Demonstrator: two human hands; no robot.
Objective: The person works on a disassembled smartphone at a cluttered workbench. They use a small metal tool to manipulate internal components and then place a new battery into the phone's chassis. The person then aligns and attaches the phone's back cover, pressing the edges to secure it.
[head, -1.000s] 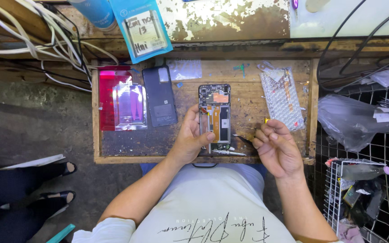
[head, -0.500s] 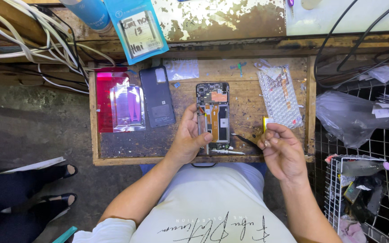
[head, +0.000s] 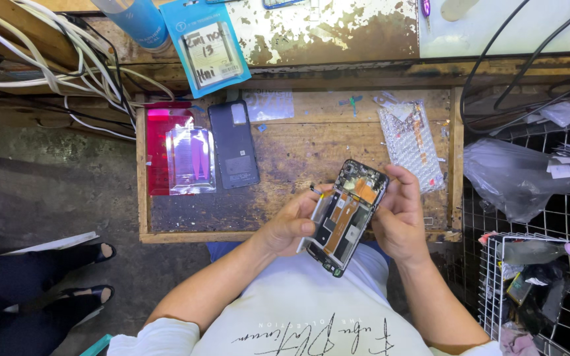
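The person holds an opened phone [head: 346,216] up off the worktop, tilted, its back cover off so the circuit boards and copper-coloured flex parts face the camera; lifting it this way seems meant to bring the inside closer to the eye. The left hand [head: 291,227] cradles the lower left edge, fingers curled under and the thumb lying along the side, and it appears to pinch a slim silver tool [head: 311,221] against the frame. The right hand [head: 400,221] closes round the upper right edge, thumb and fingers folded over the rim near the camera end. So the phone sits between both palms, gripped at its two long sides, its middle left bare.

Just beyond the hands lies the wooden tray [head: 298,158] that serves as a bench. On it a dark back cover [head: 233,145] rests face up, near a red box [head: 161,148] with a clear film packet [head: 191,160] on top. At the right a bubble-wrap bag [head: 409,142] lies flat. Farther off, white cables [head: 47,59] and a blue parts packet [head: 209,43] hang at the shelf.
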